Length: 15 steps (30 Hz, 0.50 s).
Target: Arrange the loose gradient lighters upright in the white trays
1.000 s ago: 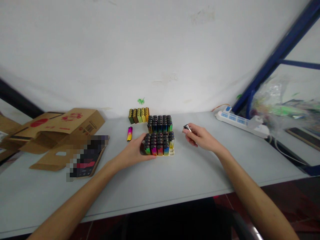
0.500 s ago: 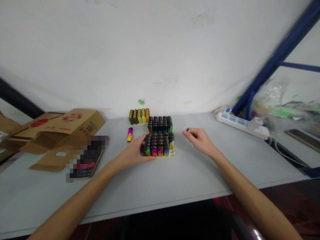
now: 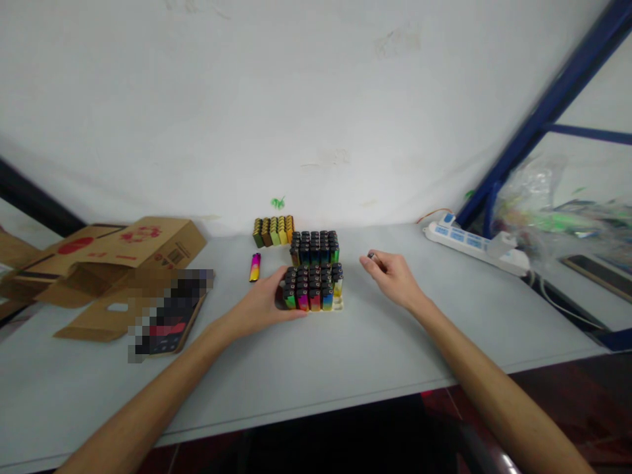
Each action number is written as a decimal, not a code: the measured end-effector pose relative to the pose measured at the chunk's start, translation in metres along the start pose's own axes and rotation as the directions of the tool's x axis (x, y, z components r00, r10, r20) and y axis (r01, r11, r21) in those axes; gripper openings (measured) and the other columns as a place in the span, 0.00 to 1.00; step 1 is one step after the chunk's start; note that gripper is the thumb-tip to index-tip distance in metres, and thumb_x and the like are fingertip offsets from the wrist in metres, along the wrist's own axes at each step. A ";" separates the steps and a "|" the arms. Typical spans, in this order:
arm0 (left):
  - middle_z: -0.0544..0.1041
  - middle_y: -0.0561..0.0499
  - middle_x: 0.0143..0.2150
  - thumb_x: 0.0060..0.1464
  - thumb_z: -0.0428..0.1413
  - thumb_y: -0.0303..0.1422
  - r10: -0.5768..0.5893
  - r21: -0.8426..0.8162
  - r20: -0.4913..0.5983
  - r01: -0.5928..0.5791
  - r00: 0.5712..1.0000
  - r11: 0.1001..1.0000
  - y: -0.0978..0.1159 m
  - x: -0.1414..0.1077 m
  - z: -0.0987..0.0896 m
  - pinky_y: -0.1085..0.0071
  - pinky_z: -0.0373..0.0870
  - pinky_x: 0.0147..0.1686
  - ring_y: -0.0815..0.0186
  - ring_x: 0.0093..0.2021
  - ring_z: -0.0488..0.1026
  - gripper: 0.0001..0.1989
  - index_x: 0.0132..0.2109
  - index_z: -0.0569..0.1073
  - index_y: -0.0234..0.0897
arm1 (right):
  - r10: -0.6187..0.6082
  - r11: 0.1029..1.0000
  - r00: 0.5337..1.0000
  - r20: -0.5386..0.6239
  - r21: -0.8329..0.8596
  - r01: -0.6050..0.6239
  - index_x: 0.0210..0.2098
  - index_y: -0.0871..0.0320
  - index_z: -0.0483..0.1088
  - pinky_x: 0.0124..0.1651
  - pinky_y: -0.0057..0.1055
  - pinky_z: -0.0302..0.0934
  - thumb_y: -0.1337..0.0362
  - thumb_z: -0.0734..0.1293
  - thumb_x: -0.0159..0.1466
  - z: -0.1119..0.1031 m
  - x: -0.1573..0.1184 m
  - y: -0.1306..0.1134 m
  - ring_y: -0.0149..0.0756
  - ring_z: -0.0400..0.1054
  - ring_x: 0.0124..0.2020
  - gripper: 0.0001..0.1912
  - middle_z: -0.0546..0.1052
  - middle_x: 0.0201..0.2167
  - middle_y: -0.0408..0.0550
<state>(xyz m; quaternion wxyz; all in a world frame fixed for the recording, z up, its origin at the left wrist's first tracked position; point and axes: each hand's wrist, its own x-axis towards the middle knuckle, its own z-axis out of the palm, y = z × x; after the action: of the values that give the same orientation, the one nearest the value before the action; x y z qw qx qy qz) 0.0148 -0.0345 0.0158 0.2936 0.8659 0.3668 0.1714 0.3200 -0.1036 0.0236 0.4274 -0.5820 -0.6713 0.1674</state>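
My left hand (image 3: 261,304) grips the left side of a white tray (image 3: 338,306) filled with rows of black-topped, coloured lighters (image 3: 315,299). At the tray's front right corner some slots hold no lighter. My right hand (image 3: 394,276), fingers closed, pinches a lighter (image 3: 374,258) to the right of the tray; mostly its dark top shows. Behind the tray stands another block of dark blue and green lighters (image 3: 316,249). Further back left is a group of gold-topped lighters (image 3: 274,232). One pink and yellow lighter (image 3: 255,268) lies alone left of the blocks.
An opened cardboard box (image 3: 148,247) lies at the left, with a partly blurred phone (image 3: 172,322) by its flap. A white power strip (image 3: 476,247) sits at the back right. Plastic bags (image 3: 533,197) and another dark device (image 3: 600,273) are at the far right.
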 end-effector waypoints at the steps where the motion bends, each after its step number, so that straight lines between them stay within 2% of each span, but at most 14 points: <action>1: 0.80 0.46 0.49 0.48 0.69 0.50 -0.002 -0.002 -0.001 0.002 1.000 1.000 0.000 0.000 0.000 0.59 0.76 0.45 0.50 0.48 0.79 0.33 0.55 0.67 0.39 | 0.006 1.000 1.000 -0.002 0.005 -0.006 0.24 0.54 0.54 0.29 0.31 0.47 0.46 0.62 0.71 0.000 0.000 0.000 0.29 0.50 0.23 0.25 0.55 0.20 0.36; 4: 0.80 0.45 0.50 0.48 0.69 0.50 -0.003 -0.023 -0.003 0.003 1.000 1.000 -0.001 0.000 0.001 0.57 0.75 0.48 0.49 0.50 0.78 0.34 0.54 0.67 0.38 | 0.019 0.994 0.999 0.038 0.102 -0.023 0.37 0.54 0.65 0.31 0.30 0.55 0.45 0.60 0.73 0.000 0.001 0.003 0.31 0.58 0.26 0.20 0.63 0.24 0.37; 6: 0.80 0.45 0.51 0.47 0.69 0.50 0.005 -0.034 -0.005 -0.005 1.000 0.999 -0.002 0.000 0.001 0.57 0.76 0.48 0.49 0.51 0.78 0.34 0.54 0.68 0.38 | -0.002 0.978 0.994 0.107 0.206 -0.021 0.45 0.55 0.68 0.36 0.31 0.63 0.45 0.58 0.75 0.000 0.001 0.005 0.33 0.65 0.30 0.20 0.70 0.29 0.41; 8: 0.80 0.45 0.51 0.48 0.69 0.51 0.011 -0.035 -0.005 -0.011 1.000 0.999 -0.002 0.000 0.001 0.57 0.76 0.47 0.48 0.50 0.78 0.34 0.54 0.68 0.38 | -0.048 0.963 0.985 0.165 0.268 0.002 0.46 0.56 0.72 0.42 0.34 0.68 0.45 0.60 0.74 -0.001 0.002 0.006 0.36 0.71 0.38 0.21 0.75 0.37 0.48; 11: 0.81 0.45 0.50 0.49 0.68 0.51 0.016 -0.029 0.000 -0.016 1.000 0.999 -0.001 0.000 0.001 0.59 0.76 0.45 0.49 0.48 0.79 0.33 0.53 0.68 0.38 | -0.095 0.959 0.978 0.188 0.282 0.039 0.43 0.55 0.78 0.45 0.33 0.70 0.47 0.66 0.71 -0.004 0.002 0.004 0.40 0.71 0.48 0.19 0.75 0.47 0.53; 13: 0.81 0.44 0.49 0.48 0.69 0.51 0.018 -0.023 -0.006 -0.018 1.000 1.000 0.000 0.000 0.001 0.58 0.76 0.44 0.49 0.48 0.79 0.33 0.54 0.68 0.38 | -0.093 0.956 0.968 0.234 0.293 0.021 0.43 0.55 0.80 0.41 0.31 0.70 0.48 0.69 0.69 -0.007 0.001 0.001 0.39 0.71 0.45 0.18 0.75 0.45 0.52; 15: 0.81 0.43 0.51 0.47 0.69 0.51 0.019 -0.027 -0.011 -0.019 1.000 0.999 0.000 0.000 0.001 0.57 0.76 0.45 0.48 0.49 0.79 0.34 0.55 0.68 0.38 | -0.072 0.946 0.945 0.320 0.322 -0.037 0.44 0.57 0.80 0.37 0.30 0.69 0.48 0.71 0.68 -0.010 0.000 0.000 0.36 0.72 0.38 0.18 0.76 0.39 0.49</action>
<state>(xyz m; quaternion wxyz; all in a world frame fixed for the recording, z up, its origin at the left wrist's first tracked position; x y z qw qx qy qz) 0.0151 -0.0348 0.0152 0.3018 0.8644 0.3577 0.1839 0.3274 -0.1062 0.0290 0.4008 -0.4620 -0.7016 0.3656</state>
